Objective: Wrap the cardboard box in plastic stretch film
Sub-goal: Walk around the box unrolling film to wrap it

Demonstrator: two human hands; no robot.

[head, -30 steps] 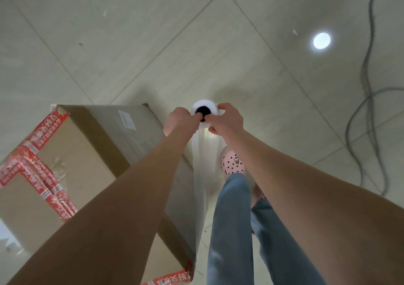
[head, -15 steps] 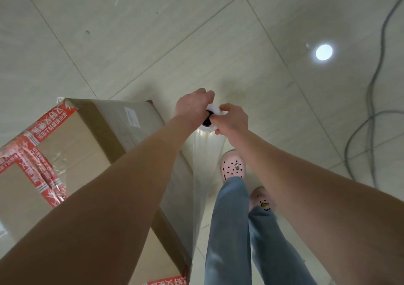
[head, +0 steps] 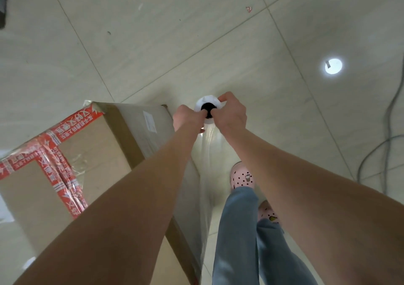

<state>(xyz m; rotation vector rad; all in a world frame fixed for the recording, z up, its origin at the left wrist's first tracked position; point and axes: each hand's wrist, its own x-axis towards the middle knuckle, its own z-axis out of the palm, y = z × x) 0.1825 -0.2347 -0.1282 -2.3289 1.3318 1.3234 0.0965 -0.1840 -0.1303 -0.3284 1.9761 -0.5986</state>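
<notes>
Both left hand (head: 185,118) and right hand (head: 232,116) grip cylindrical film roll (head: 206,100).

Cardboard box (head: 91,153) on floor (head: 153,44), lower left of frame. Film roll (head: 206,101) at ctr, end-on, just right of box's far corner. Left hand (head: 185,118) grips roll's left side, right hand (head: 231,116) its right. Film sheet (head: 205,158) runs from roll down along box's right face. Legs (head: 236,230) lower ctr-right, beside box. Cable (head: 389,131) on floor at right edge.
</notes>
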